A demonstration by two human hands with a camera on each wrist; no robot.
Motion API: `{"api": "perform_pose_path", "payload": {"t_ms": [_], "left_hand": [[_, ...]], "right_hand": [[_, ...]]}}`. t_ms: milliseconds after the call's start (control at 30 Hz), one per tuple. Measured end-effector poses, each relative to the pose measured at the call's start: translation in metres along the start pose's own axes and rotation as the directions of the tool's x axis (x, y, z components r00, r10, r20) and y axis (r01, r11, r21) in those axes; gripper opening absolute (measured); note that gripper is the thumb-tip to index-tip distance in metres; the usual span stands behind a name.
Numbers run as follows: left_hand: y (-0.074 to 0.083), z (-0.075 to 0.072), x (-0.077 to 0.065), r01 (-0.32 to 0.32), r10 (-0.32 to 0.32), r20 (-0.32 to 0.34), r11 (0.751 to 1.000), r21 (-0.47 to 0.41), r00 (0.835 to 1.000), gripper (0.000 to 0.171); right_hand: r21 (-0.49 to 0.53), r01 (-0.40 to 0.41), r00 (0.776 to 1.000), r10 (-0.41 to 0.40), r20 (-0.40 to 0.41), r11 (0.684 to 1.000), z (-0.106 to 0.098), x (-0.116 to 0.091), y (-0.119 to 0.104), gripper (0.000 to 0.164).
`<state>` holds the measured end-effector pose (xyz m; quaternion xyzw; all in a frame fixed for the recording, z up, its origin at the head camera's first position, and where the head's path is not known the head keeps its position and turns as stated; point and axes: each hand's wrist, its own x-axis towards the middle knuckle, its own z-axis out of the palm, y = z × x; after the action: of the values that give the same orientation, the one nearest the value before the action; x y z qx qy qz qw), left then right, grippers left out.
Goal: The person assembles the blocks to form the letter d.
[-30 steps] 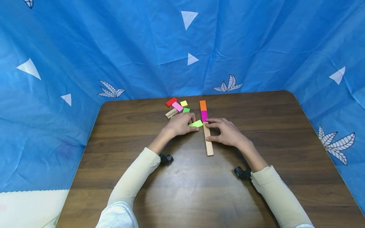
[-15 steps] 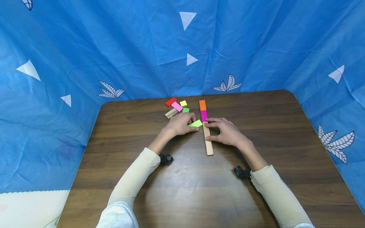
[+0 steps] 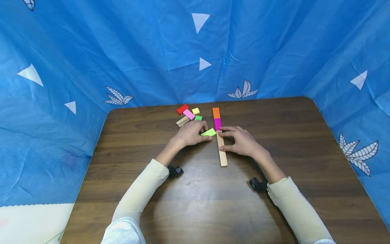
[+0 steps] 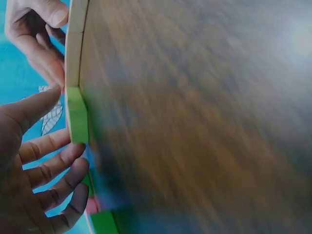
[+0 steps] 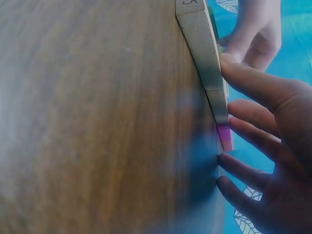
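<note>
A row of blocks lies end to end on the table: orange block point(image 3: 216, 113), magenta block point(image 3: 217, 124), then plain wooden blocks point(image 3: 223, 158) toward the person. My right hand point(image 3: 242, 142) touches the right side of the row, its thumb point(image 5: 234, 66) and index finger spread along the plain blocks. A lime-green block point(image 3: 209, 132) lies slanted just left of the row. My left hand point(image 3: 191, 133) holds it between thumb point(image 4: 46, 100) and index finger. The other left fingers are loosely bent in the left wrist view.
Beyond the left hand lie loose blocks: a red block point(image 3: 182, 109), a pink block point(image 3: 189, 114), a yellow block point(image 3: 196, 111), a green block point(image 3: 198, 118) and a plain grooved wooden block point(image 3: 182, 121). A blue patterned cloth point(image 3: 170, 51) hangs behind the wooden table point(image 3: 201, 210).
The left forearm has shifted slightly left, the hand staying at the lime-green block. The right hand and the row have stayed put.
</note>
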<state>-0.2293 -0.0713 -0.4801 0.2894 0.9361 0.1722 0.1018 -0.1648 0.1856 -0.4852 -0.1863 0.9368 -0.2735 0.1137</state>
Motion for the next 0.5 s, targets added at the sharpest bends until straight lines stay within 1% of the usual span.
{"api": "perform_pose_path", "payload": {"t_ms": [133,300,400,500], "left_hand": [[-0.01,-0.009,-0.015,0.013,-0.013,-0.03,1.0,-0.018,0.999,0.039],[-0.029,-0.022,-0.034,0.063,-0.066,-0.088,0.997,-0.04,0.994,0.037],[-0.044,-0.028,-0.042,0.087,-0.094,-0.114,0.994,-0.061,0.989,0.035],[-0.055,-0.032,-0.048,0.106,-0.115,-0.128,0.992,-0.075,0.985,0.036]], "right_hand": [[0.004,-0.002,1.0,0.002,0.005,1.0,0.002,0.0,0.0,0.072],[-0.002,0.003,1.0,-0.003,-0.004,1.0,0.001,0.001,0.0,0.072],[-0.005,0.004,1.0,-0.004,-0.003,1.0,0.001,0.001,0.0,0.072],[-0.004,0.0,1.0,0.0,0.0,1.0,0.0,0.0,-0.001,0.072]]}}
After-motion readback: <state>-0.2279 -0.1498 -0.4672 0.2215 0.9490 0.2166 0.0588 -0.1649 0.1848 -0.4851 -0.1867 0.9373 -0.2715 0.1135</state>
